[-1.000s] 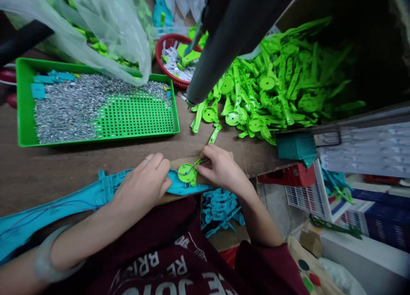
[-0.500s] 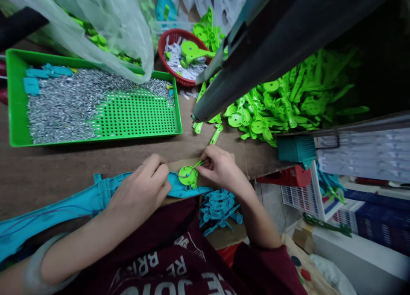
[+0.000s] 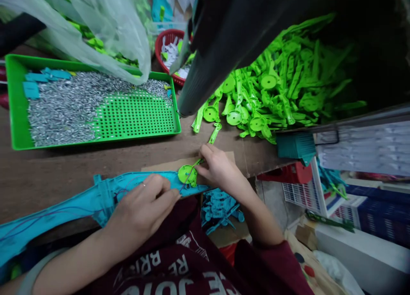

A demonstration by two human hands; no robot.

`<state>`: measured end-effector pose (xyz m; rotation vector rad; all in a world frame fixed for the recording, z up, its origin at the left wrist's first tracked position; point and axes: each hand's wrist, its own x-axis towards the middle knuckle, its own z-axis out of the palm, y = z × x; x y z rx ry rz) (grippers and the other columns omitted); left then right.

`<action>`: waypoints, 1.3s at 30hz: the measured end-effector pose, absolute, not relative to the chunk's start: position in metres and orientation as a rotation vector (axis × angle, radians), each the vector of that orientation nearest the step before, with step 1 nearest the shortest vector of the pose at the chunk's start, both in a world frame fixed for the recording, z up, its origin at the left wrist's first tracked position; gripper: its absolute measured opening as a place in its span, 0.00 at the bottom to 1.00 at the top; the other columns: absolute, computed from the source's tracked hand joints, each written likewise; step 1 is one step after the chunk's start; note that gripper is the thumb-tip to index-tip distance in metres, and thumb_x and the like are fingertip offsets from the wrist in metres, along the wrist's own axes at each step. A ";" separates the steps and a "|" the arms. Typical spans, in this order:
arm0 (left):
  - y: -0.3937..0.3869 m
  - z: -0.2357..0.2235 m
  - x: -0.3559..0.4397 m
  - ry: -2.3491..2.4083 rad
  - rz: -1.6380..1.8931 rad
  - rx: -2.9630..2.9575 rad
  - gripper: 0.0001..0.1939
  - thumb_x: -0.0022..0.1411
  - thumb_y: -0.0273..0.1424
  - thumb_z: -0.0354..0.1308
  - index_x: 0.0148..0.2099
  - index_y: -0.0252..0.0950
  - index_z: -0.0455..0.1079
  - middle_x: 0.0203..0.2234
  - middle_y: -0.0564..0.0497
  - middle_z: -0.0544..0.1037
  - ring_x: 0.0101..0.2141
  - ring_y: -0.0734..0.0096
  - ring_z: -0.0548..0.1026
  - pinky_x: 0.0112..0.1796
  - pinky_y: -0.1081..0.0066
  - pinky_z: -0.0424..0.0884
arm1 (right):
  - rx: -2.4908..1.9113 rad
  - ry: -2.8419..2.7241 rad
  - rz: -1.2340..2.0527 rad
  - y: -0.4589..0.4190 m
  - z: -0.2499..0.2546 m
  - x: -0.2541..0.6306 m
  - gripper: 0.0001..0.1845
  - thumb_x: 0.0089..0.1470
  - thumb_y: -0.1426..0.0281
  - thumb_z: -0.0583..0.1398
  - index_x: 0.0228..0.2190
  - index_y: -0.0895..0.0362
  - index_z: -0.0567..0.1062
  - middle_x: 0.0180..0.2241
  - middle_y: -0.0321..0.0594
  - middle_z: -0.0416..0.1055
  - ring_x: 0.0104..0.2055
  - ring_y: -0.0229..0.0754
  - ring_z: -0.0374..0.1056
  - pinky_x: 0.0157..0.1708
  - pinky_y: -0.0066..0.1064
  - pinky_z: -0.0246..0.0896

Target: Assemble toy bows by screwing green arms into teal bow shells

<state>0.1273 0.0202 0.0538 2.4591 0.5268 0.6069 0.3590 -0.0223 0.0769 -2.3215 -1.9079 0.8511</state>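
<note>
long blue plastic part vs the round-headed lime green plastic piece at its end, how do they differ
The long blue plastic part is much larger than the round-headed lime-green plastic piece. The blue part lies underneath; the green piece sits over it near one end. Both look moulded.

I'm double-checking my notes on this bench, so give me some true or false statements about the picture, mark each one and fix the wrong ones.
1. The green tray holds small silver pieces. True.
2. The red basket is right of the lime-green pile in the picture. False: it is on the pile's left.
3. A thin wire runs from near the right hand toward the left hand. True.
4. The lime-green disc part lies inside the green tray. False: it is at the blue shell, by the hands.
</note>
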 end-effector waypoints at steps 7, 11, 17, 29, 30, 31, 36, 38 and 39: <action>0.017 0.063 0.128 0.390 0.499 1.994 0.08 0.71 0.22 0.48 0.41 0.39 0.66 0.48 0.49 0.75 0.47 0.71 0.76 0.45 0.72 0.75 | -2.303 -1.898 0.874 -0.025 0.074 0.361 0.06 0.56 0.77 0.59 0.33 0.57 0.65 0.34 0.39 0.65 0.33 0.39 0.57 0.35 0.32 0.52; 0.015 0.062 0.136 0.675 0.475 2.128 0.08 0.72 0.30 0.50 0.37 0.38 0.64 0.39 0.49 0.77 0.38 0.68 0.79 0.35 0.69 0.75 | -2.275 -1.877 0.855 -0.027 0.072 0.361 0.06 0.55 0.77 0.58 0.32 0.56 0.64 0.34 0.39 0.65 0.34 0.40 0.58 0.35 0.32 0.54; 0.016 0.069 0.142 0.633 0.436 2.826 0.07 0.71 0.27 0.52 0.46 0.34 0.71 0.28 0.50 0.76 0.27 0.63 0.76 0.25 0.66 0.67 | -2.245 -1.883 0.823 -0.031 0.070 0.360 0.07 0.57 0.76 0.58 0.32 0.55 0.63 0.35 0.40 0.64 0.35 0.41 0.61 0.37 0.34 0.58; 0.019 0.062 0.151 0.541 0.361 2.918 0.14 0.68 0.22 0.50 0.31 0.37 0.69 0.22 0.52 0.71 0.23 0.65 0.73 0.23 0.67 0.65 | -2.222 -2.074 0.606 -0.041 0.061 0.356 0.02 0.63 0.73 0.57 0.37 0.56 0.65 0.38 0.43 0.67 0.36 0.43 0.63 0.33 0.34 0.54; 0.023 0.061 0.149 0.572 0.355 2.942 0.14 0.68 0.23 0.49 0.30 0.38 0.69 0.22 0.52 0.71 0.22 0.66 0.73 0.23 0.67 0.64 | -2.188 -2.132 0.542 -0.043 0.060 0.354 0.02 0.64 0.73 0.56 0.37 0.56 0.66 0.38 0.42 0.67 0.37 0.44 0.62 0.32 0.34 0.53; 0.027 0.060 0.149 0.600 0.352 2.956 0.15 0.69 0.23 0.49 0.29 0.38 0.68 0.21 0.52 0.71 0.22 0.66 0.73 0.23 0.68 0.63 | -2.136 -2.197 0.481 -0.045 0.060 0.352 0.03 0.65 0.75 0.54 0.37 0.55 0.66 0.38 0.42 0.67 0.38 0.44 0.62 0.32 0.34 0.52; 0.042 0.058 0.153 0.745 0.093 2.833 0.10 0.67 0.28 0.53 0.32 0.37 0.69 0.22 0.52 0.73 0.21 0.64 0.75 0.20 0.68 0.58 | -1.861 -2.356 0.373 -0.048 0.060 0.354 0.10 0.66 0.77 0.51 0.35 0.56 0.69 0.36 0.42 0.67 0.39 0.43 0.60 0.33 0.32 0.54; 0.043 0.060 0.157 0.785 -0.068 2.766 0.07 0.66 0.27 0.54 0.34 0.36 0.71 0.23 0.51 0.75 0.23 0.61 0.77 0.21 0.68 0.57 | -1.797 -2.331 0.359 -0.050 0.063 0.355 0.12 0.67 0.75 0.50 0.33 0.57 0.70 0.36 0.42 0.67 0.38 0.42 0.59 0.34 0.32 0.56; 0.043 0.062 0.159 0.801 -0.133 2.740 0.07 0.66 0.27 0.54 0.35 0.36 0.71 0.24 0.50 0.76 0.24 0.60 0.77 0.21 0.68 0.58 | -1.754 -2.324 0.338 -0.051 0.064 0.353 0.12 0.67 0.75 0.51 0.33 0.58 0.71 0.36 0.43 0.68 0.38 0.42 0.59 0.34 0.32 0.57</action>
